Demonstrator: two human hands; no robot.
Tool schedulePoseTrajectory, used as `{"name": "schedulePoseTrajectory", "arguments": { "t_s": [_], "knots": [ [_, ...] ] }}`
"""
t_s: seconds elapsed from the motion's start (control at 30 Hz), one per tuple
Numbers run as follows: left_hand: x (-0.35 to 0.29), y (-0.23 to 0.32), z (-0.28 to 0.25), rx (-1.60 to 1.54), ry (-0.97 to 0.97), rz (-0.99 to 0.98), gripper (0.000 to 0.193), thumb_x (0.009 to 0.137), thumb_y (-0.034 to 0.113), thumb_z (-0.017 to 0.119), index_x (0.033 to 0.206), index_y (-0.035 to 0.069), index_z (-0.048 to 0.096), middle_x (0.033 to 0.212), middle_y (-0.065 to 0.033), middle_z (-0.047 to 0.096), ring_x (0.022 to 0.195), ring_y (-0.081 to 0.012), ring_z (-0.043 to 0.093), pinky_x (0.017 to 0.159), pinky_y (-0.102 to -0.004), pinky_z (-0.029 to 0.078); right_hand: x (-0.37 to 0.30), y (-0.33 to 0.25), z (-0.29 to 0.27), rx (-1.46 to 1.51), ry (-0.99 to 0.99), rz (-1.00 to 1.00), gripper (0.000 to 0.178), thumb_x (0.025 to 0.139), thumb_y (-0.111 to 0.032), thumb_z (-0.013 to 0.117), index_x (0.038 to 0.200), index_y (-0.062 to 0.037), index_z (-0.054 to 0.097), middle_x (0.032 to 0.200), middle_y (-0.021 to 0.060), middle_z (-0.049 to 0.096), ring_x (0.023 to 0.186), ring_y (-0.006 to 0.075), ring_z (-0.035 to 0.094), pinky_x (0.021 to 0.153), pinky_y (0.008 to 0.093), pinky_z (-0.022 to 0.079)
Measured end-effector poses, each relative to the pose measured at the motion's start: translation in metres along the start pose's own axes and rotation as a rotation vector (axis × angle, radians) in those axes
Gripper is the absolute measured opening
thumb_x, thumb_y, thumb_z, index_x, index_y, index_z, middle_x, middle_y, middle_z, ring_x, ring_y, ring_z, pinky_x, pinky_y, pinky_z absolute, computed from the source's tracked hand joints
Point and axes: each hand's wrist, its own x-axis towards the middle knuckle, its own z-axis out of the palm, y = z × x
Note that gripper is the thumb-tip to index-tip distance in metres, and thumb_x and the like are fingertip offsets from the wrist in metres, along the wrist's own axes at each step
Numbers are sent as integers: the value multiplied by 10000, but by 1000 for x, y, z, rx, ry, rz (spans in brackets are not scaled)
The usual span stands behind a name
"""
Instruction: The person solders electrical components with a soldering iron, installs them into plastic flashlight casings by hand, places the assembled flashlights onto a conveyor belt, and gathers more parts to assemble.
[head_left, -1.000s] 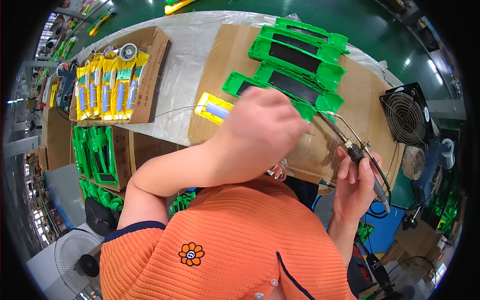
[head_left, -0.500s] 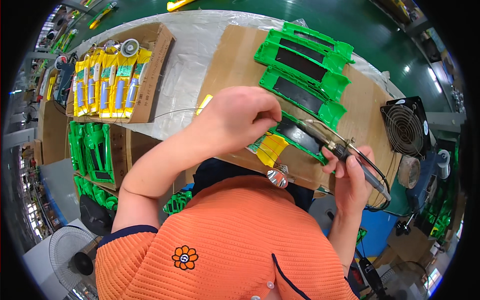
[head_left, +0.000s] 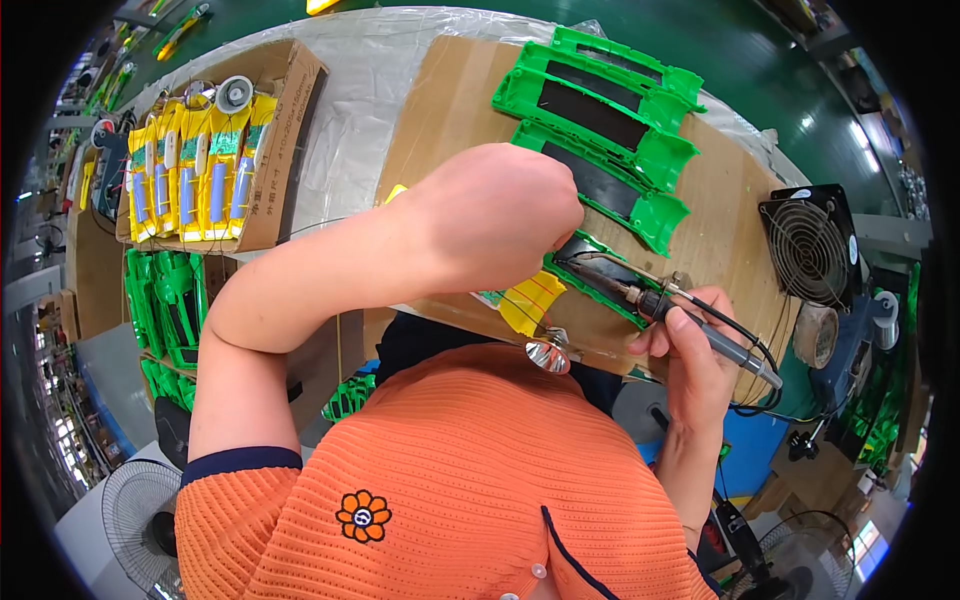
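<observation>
My right hand (head_left: 697, 365) grips a soldering iron (head_left: 735, 350) with a thin curved metal tube along its shaft. Its tip points left, over the dark inside of a green plastic shell (head_left: 626, 311) lying nearest me. At the shell's left end is my left hand (head_left: 505, 215), closed with the back of the hand up. Its fingertips are hidden, so what they pinch cannot be made out. Just below that hand lies a yellow piece (head_left: 533, 302) with thin wires, and beside it a shiny reflector cup (head_left: 547, 356) at the board's near edge.
Several green shells (head_left: 590, 115) with dark panels lie in a row across the cardboard-covered table (head_left: 440, 110). A cardboard box (head_left: 296, 140) of yellow assemblies stands left, green parts (head_left: 165, 300) below it. At right are a black fan (head_left: 808, 245) and a tape roll (head_left: 817, 337).
My left hand has rolled over and shifted right, so its fingertips no longer show. The soldering iron's tip has come closer to that hand. The whole view has shifted slightly.
</observation>
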Motion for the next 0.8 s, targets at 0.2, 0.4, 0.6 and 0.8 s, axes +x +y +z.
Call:
{"name": "schedulePoseTrajectory", "arguments": {
  "t_s": [0.2,0.4,0.6,0.8],
  "knots": [
    [2,-2,2,18,31,33,107,786,86,603,742,54,695,760,-109,598,779,-303,624,723,-413,511,1,0,3,-33,12,8,115,898,-46,623,931,8,527,684,99,617,620,206,644,631,324,538],
    [2,-2,3,10,62,54,120,788,88,594,744,53,699,746,-114,598,771,-303,626,724,-414,513,1,-1,4,-62,32,44,117,894,-43,629,928,4,527,679,87,623,614,195,652,598,288,521],
    [3,-1,2,13,77,51,136,792,89,579,730,48,693,724,-121,601,760,-308,626,718,-417,514,2,-3,6,-60,42,52,119,894,-43,628,932,3,525,676,85,623,610,193,652,594,285,521],
    [5,0,2,43,60,56,141,790,84,572,717,38,684,721,-131,609,758,-310,630,715,-419,515,2,-2,6,-65,20,38,136,907,-84,614,962,-3,520,692,76,564,596,164,594,620,322,556]
  ]
}}
